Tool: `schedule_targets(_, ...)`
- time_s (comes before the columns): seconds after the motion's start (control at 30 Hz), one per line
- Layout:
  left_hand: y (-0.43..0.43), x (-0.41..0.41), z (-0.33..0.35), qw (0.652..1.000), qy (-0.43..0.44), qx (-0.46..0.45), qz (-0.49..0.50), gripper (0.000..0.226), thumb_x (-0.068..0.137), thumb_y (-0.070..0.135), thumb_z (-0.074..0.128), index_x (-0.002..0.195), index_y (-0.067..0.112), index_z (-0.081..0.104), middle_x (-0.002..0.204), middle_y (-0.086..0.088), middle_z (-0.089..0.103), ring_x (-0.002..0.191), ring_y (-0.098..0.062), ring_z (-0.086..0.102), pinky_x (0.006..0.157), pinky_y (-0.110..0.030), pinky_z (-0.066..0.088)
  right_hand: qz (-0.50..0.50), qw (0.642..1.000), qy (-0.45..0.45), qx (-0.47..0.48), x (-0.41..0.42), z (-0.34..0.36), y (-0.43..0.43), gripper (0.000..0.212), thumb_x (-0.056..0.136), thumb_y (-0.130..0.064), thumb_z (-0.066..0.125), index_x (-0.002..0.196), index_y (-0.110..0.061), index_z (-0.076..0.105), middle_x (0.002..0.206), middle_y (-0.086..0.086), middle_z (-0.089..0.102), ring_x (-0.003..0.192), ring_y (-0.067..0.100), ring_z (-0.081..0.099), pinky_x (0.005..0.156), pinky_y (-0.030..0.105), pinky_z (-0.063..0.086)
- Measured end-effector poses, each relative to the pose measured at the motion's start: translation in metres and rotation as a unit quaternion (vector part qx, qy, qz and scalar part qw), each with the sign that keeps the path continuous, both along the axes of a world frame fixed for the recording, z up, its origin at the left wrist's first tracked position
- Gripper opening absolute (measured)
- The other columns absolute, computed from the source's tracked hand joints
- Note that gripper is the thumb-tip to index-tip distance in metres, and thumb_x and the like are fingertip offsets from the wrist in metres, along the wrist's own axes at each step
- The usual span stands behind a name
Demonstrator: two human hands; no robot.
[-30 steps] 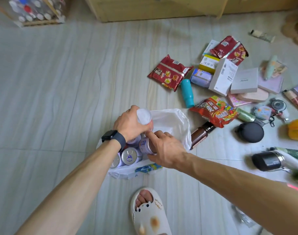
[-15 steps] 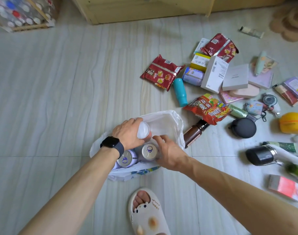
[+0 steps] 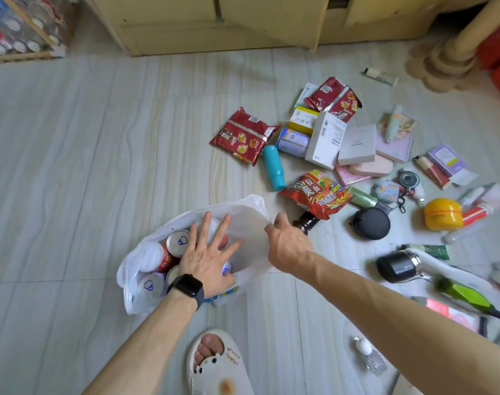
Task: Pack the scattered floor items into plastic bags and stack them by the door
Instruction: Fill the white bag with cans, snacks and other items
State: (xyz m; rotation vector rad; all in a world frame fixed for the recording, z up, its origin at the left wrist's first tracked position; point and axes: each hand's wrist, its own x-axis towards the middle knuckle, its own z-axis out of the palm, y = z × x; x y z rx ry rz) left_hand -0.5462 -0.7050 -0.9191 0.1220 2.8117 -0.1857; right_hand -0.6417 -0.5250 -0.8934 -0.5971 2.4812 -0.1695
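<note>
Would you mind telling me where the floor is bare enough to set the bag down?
The widest bare floor lies left of the plastic bag, bordered by the bottle rack, the cabinet and the red snack packet. More bare tiles lie left of the slipper. From the teal bottle rightward it is crowded with boxes, packets and flasks.

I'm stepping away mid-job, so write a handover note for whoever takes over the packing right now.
Left hand: open, fingers spread flat over the silver-topped drink cans inside the thin white plastic bag.
Right hand: pinches the bag's right rim.
Done: several cans are packed; the bag sits open on the floor.
Left: the brown glass bottle, red noodle packet, teal bottle and many other items lie scattered to the right. Bag not tied.
</note>
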Motion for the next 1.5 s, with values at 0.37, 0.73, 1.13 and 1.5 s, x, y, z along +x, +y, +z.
schedule_targets(0.37,0.009,-0.023,0.031,0.998,-0.041,0.038,-0.001,0.086,0.081,0.062,0.043,0.152,0.047,-0.003,0.163,0.001,-0.015,0.149,-0.033,-0.013,0.116,-0.055,-0.008,0.178,0.980,0.069,0.056,-0.022,0.021,0.036,0.088,0.087,-0.056,0.053,0.156,-0.026,0.006,0.161,0.008,-0.018,0.127,0.037,0.039,0.094,0.044,0.042)
schedule_targets(0.73,0.018,-0.188,0.046,0.997,0.001,-0.003,0.083,0.085,0.090,0.056,0.047,0.154,0.036,-0.004,0.164,-0.006,-0.008,0.150,-0.032,-0.004,0.119,-0.053,0.001,-0.029,0.994,0.107,-0.021,-0.100,0.000,0.086,0.098,0.079,-0.077,0.038,0.155,-0.033,-0.005,0.162,0.019,-0.008,0.148,0.043,0.000,0.119,0.053,0.010)
schedule_targets(1.13,0.022,-0.270,-0.049,0.975,0.038,-0.062,0.209,0.060,0.090,0.051,0.054,0.137,0.016,0.041,0.145,-0.011,0.039,0.129,-0.031,0.042,0.100,-0.042,0.039,-0.070,0.996,0.042,-0.027,-0.108,-0.062,0.095,0.078,0.096,-0.054,0.037,0.154,-0.035,-0.012,0.162,0.022,0.004,0.147,0.043,0.009,0.120,0.048,0.012)
schedule_targets(1.5,-0.014,-0.256,0.054,0.899,0.235,0.202,0.308,0.021,0.098,0.027,0.041,0.107,0.011,0.052,0.102,-0.019,0.065,0.088,-0.040,0.061,0.068,-0.040,0.048,-0.100,0.985,0.113,-0.079,-0.139,-0.014,0.100,0.064,0.099,-0.025,0.040,0.155,-0.028,0.007,0.116,0.013,0.060,0.093,0.036,0.065,0.069,0.037,0.044)
